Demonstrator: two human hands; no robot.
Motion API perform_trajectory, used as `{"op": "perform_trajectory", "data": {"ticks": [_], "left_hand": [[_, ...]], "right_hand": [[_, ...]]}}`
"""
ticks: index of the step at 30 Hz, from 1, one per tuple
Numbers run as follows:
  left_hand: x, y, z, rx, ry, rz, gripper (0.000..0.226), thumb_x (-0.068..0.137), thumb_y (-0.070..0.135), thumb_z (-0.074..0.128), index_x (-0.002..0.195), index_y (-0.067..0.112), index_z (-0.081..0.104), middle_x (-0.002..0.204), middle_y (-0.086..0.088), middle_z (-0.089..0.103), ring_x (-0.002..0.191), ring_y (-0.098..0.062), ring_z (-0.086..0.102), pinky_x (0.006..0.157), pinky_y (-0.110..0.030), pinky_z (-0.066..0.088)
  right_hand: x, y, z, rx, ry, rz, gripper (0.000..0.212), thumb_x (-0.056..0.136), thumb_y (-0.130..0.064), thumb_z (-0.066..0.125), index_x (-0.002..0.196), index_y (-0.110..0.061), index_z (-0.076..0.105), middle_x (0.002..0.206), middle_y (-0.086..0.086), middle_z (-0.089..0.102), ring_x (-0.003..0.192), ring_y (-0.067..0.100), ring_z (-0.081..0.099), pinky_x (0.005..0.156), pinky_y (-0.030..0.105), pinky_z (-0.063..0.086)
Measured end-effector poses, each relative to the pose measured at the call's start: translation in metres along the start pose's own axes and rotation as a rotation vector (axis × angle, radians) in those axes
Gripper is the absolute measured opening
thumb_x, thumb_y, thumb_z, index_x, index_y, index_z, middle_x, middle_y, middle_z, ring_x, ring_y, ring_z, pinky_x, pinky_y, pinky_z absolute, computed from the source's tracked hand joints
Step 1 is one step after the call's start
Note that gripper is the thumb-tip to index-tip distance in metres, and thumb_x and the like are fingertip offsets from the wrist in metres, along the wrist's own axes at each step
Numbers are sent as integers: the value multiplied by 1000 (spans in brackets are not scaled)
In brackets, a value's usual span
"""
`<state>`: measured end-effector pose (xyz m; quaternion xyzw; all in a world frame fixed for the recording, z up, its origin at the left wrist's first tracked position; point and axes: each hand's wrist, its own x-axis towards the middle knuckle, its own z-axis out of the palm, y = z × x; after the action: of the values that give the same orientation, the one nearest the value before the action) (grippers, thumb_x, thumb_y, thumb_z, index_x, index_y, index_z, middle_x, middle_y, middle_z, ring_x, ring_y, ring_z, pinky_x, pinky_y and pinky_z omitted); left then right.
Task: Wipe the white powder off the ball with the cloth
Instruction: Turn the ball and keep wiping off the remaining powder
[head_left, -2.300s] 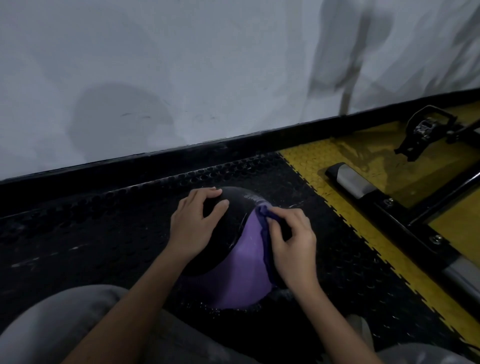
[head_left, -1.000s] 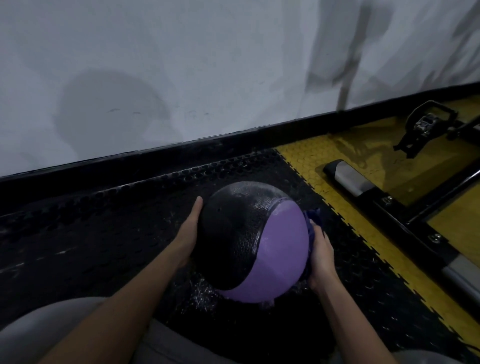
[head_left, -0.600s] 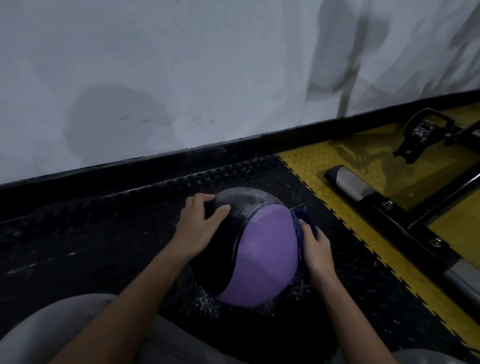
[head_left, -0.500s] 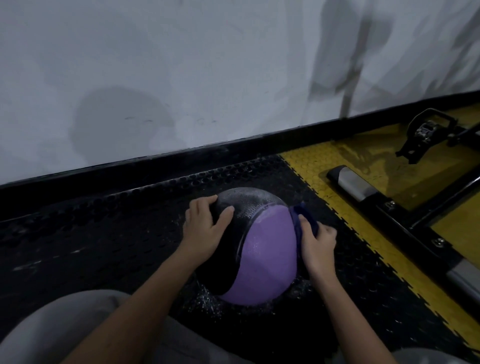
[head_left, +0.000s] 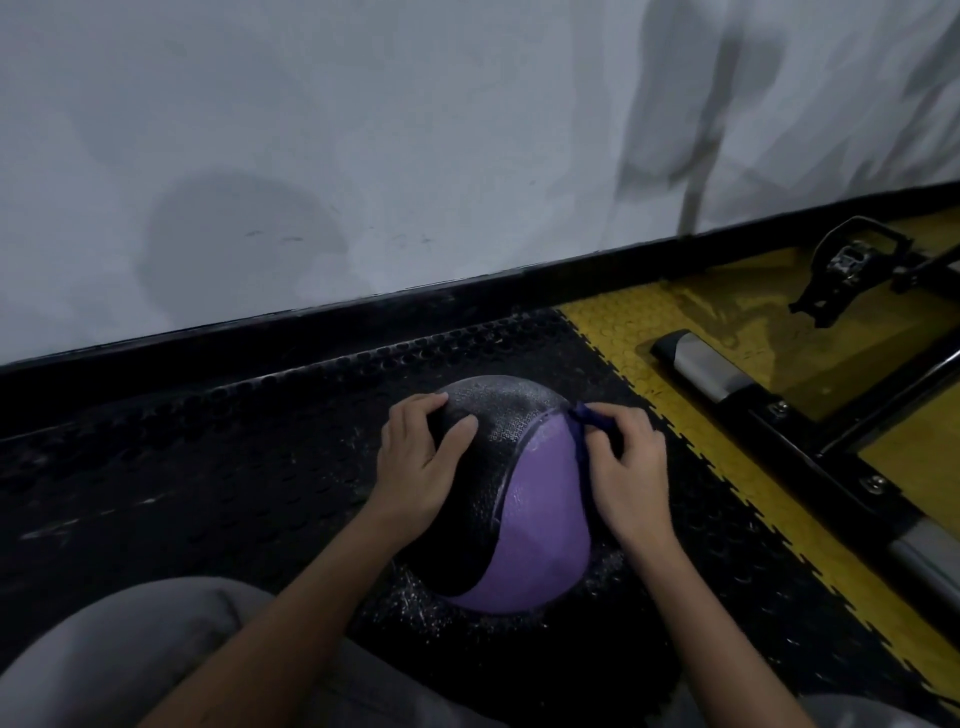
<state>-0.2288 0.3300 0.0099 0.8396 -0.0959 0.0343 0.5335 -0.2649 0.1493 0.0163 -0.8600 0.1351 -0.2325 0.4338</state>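
Right hand (head_left: 631, 467): having climbed from the ball's right flank half a second ago, it is now sitting at the upper right of the ball, with fingers curled and thumb and fingertips pinching the cloth against the surface.

Cloth (head_left: 589, 414): dark blue, bunched small, showing only at the right hand's fingertips. It is lying along the seam where the black and purple panels meet, near the top of the ball.

Ball (head_left: 540, 509): black and purple, with a textured skin. It is resting on the black mat, nearer the mat's right edge than its left, just short of the yellow border. A pale dusty film is showing on the upper black panel.

Left hand (head_left: 418, 467): is staying on the upper left black panel as before, with fingers spread and bent over the curve and the thumb pressing toward the crown, steadying the ball.

Black mat (head_left: 208, 467): studded, running to the far edge under the dark skirting (head_left: 311, 317).

White specks (head_left: 410, 587): are lying scattered on the mat around the ball's near base.

Yellow mat (head_left: 613, 332): is adjoining the black mat's right edge.

Black metal frame (head_left: 831, 452): is lying across the yellow mat, with a grey end piece (head_left: 701, 364) near its far end.

Pedal (head_left: 852, 270): is sitting towards the far right corner.

Wall (head_left: 363, 130): white and shadowed.

Grey-clothed knee (head_left: 130, 654): is showing at the near left.
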Motion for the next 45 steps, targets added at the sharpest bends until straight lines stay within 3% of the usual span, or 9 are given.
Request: {"op": "perform_trajectory", "data": {"ticks": [4, 10, 13, 17, 23, 29, 36, 42, 45], "left_hand": [[1, 1, -2, 5, -86, -13, 96, 50, 72, 38, 130, 21, 36, 120, 13, 24, 112, 1, 22, 98, -19, 13], [0, 3, -3, 52, -239, 18, 109, 39, 72, 53, 135, 27, 25, 121, 20, 14, 118, 2, 16, 111, -31, 15], [-1, 4, -1, 54, -236, 11, 110, 39, 72, 54, 135, 28, 24, 120, 24, 14, 115, 7, 15, 114, -36, 14], [1, 3, -2, 40, -233, -1, 111, 38, 72, 55, 135, 26, 26, 120, 20, 16, 116, 4, 17, 113, -39, 17], [2, 8, 0, 55, -212, -24, 113, 38, 73, 54, 136, 26, 26, 122, 20, 17, 117, 3, 17, 114, -41, 15], [4, 6, -1, 63, -211, -21, 114, 37, 74, 50, 137, 24, 27, 120, 17, 16, 114, 3, 16, 111, -31, 14], [3, 11, 1, 81, -228, -42, 114, 38, 74, 51, 137, 26, 24, 121, 20, 15, 118, 1, 17, 113, -38, 14], [3, 9, -3, 104, -225, -21, 113, 37, 73, 47, 138, 26, 25, 120, 19, 16, 114, 4, 14, 104, -26, 12], [1, 8, -4, 103, -233, -21, 114, 38, 74, 48, 138, 27, 23, 122, 21, 14, 116, 4, 13, 106, -27, 9]], "right_hand": [[-12, -12, 3, -161, 17, -257, 21, 86, -25, 48, 99, -27, 65, 97, -15, 51, 93, 10, 41, 76, 25, 27], [12, 9, -11, 33, -30, 70, 34, 91, -9, 51, 83, -43, 53, 96, -6, 53, 103, 25, 51, 98, 34, 36], [-9, -4, -8, -115, 42, -115, 21, 88, -11, 52, 95, -26, 65, 97, -6, 55, 94, 22, 49, 83, 5, 26], [-33, -12, -8, -229, -31, -424, 29, 85, -25, 45, 105, -18, 65, 98, -5, 52, 87, 14, 41, 78, 17, 30], [7, 9, -18, -72, -43, -44, 25, 89, -5, 52, 96, -28, 57, 96, -5, 54, 101, 24, 53, 88, 30, 38], [-34, -23, -7, -300, -99, -489, 30, 84, -24, 44, 102, -13, 66, 99, 1, 55, 87, 17, 43, 75, 25, 34], [20, 7, -17, -160, -95, -95, 19, 88, -5, 54, 101, -14, 64, 96, -4, 51, 100, 26, 53, 83, 25, 33], [-30, -20, -9, -302, -144, -531, 30, 87, -27, 48, 107, -11, 64, 102, 2, 53, 92, 15, 43, 78, 23, 34], [1, -8, -14, -187, -127, -345, 17, 90, -19, 53, 101, -14, 65, 97, -2, 51, 93, 17, 48, 79, 19, 32]]}}
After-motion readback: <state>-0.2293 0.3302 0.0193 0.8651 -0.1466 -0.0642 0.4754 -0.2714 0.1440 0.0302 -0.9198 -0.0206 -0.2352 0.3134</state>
